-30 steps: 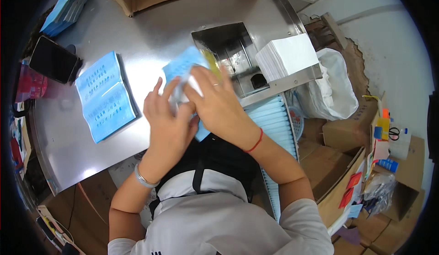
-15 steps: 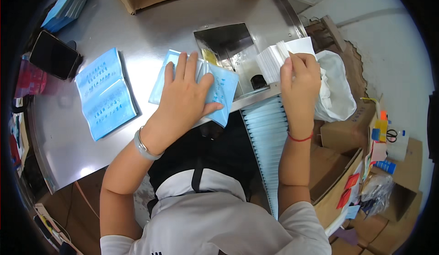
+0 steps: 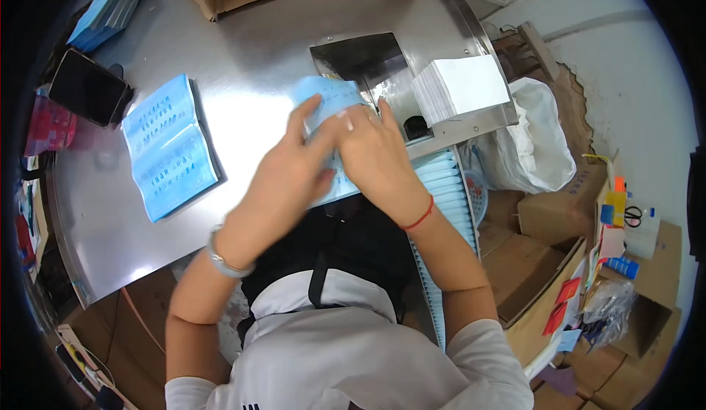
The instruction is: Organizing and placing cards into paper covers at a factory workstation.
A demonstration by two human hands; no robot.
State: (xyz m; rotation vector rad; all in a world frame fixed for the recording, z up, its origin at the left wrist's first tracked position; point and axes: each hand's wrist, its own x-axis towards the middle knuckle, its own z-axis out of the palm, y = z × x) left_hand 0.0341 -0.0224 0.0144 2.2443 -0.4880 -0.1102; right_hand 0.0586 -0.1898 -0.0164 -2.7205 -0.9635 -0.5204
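Both my hands meet over a blue printed plastic packet point(image 3: 329, 92) at the table's near edge. The packet is blurred and mostly covered. My left hand point(image 3: 283, 171) is smeared by motion, its thumb and fingers around the packet's left side; its grip is unclear. Over the right side of the packet, my right hand point(image 3: 375, 156) has bent fingers closed on it, with one finger sticking up; its thumb is hidden. Further left lies another blue packet point(image 3: 168, 149), flat. A stack of white folded papers point(image 3: 471, 86) stands at the table's right end.
A dark rectangular opening point(image 3: 360, 61) is set in the metal table point(image 3: 250, 50). Light-blue packets point(image 3: 441, 182) fill a row below its edge. A white bag point(image 3: 540, 145) and cardboard boxes point(image 3: 562, 204) stand right. A phone point(image 3: 88, 86) and another blue stack point(image 3: 107, 13) are left.
My right hand has left the white stack and moved left onto the blue packet. My left hand has shifted slightly down and left, no longer flat across the packet.
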